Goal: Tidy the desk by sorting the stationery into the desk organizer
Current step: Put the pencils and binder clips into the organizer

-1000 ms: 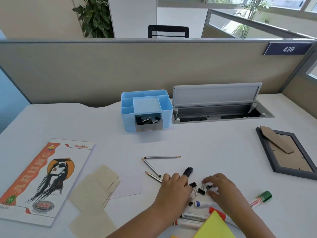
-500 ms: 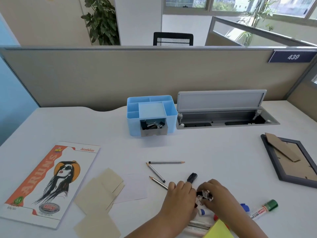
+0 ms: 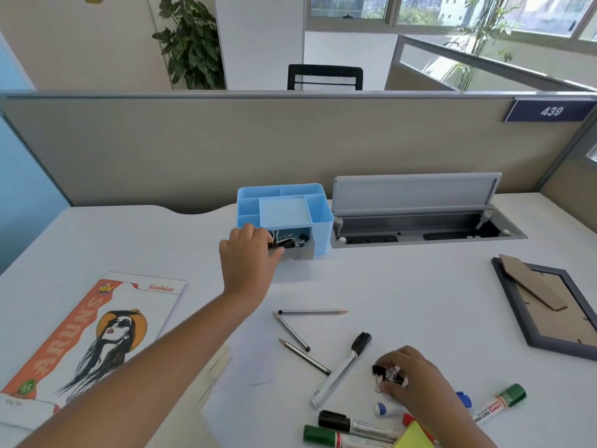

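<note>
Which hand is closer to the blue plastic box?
Left. The left hand reaches the blue plastic desk organizer at its front drawer; the right hand is far nearer the camera, holding black binder clips.

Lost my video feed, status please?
Left hand at blue organizer drawer, dropping binder clips. Right hand pinching more clips. Pencils, markers unsorted.

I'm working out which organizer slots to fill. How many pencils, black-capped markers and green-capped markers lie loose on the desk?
Pencils: 3
Black-capped markers: 2
Green-capped markers: 2
Total: 7
</note>
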